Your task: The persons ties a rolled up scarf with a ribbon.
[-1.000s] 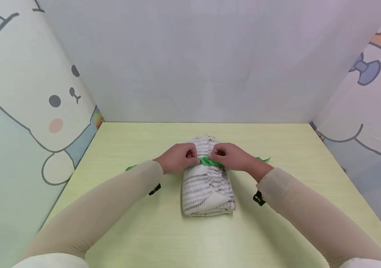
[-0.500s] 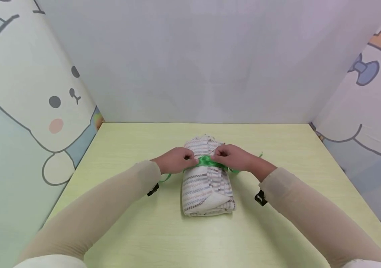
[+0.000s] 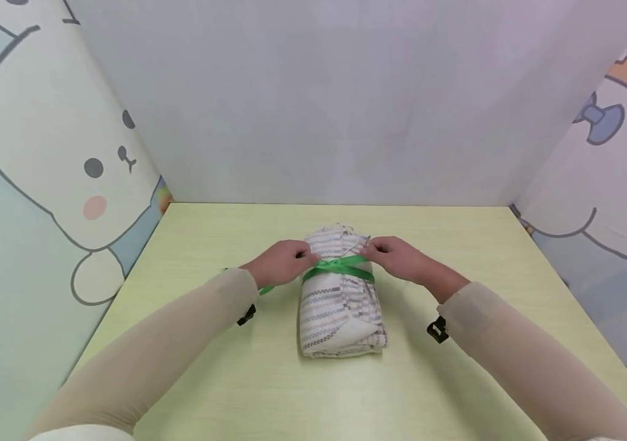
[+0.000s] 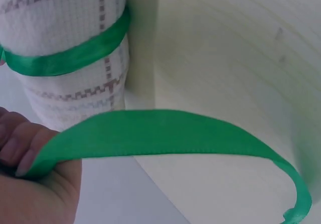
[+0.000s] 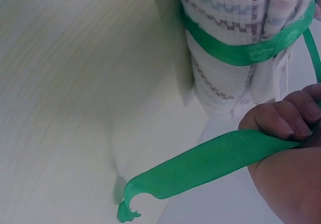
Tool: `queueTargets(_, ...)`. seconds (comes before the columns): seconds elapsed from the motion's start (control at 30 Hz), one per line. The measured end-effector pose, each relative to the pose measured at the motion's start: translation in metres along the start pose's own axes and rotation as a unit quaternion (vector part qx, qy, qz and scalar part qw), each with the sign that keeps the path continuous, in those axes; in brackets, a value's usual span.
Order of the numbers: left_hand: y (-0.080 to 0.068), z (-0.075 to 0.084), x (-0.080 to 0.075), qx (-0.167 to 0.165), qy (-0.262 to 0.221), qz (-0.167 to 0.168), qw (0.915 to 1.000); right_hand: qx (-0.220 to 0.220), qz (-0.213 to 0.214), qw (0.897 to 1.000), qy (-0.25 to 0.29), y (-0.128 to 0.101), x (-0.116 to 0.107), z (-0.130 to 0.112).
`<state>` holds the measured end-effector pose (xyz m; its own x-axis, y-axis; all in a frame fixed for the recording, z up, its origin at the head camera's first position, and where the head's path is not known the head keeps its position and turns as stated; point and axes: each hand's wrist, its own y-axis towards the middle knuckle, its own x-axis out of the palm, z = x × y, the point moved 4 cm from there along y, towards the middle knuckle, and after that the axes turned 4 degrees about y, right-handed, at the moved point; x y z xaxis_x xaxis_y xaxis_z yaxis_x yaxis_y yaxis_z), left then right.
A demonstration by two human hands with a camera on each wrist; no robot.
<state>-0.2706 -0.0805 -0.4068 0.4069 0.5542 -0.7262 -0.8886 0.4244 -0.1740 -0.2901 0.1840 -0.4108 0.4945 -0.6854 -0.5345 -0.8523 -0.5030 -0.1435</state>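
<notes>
- Two hands at work on a rolled towel, white with faint striped patterns, lying near the middle of the pale green table, long axis pointing away from the person.
- Green ribbon wraps across the roll's far half; the band sits snug on the cloth in both wrist views.
- Left hand: fingers curled, grasping one ribbon end at the roll's left side. Left wrist view shows the free tail arching out from the fist over the table.
- Right hand: fingers clenched on the other ribbon end at the roll's right side. Right wrist view shows the tail trailing from the fingers down to a frayed tip.
- Both hands just beside the roll, touching it or nearly so; exact contact not resolvable.
- Surround: cartoon-printed panels left and right, plain wall behind.
</notes>
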Motion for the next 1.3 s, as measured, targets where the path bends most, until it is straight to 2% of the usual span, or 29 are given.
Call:
queueTargets(0.27,-0.003,-0.016,0.005,-0.029,0.028,-0.004,0.9992,0.042,0.007,0.999,-0.012,-0.007,0.003,0.021)
queueTargets(0.5,-0.003,-0.016,0.007,-0.023,-0.013,0.014,0.9995,0.028,0.015,0.999,-0.007,-0.004,0.006,0.023)
queueTargets(0.7,0.002,-0.024,0.008,-0.050,-0.027,0.028,0.9980,0.029,0.033,0.999,-0.028,-0.004,0.003,0.025)
queueTargets(1.0,0.001,-0.038,0.009,-0.059,0.040,0.012,0.9974,0.022,0.060,0.997,-0.052,-0.005,-0.006,0.032)
queueTargets(1.13,0.001,-0.042,0.010,-0.066,0.050,0.010,0.9965,0.032,0.065,0.996,-0.053,-0.005,-0.006,0.032)
queueTargets(1.3,0.002,-0.048,0.012,-0.073,0.066,0.009,0.9951,0.039,0.064,0.994,-0.081,-0.006,-0.005,0.039)
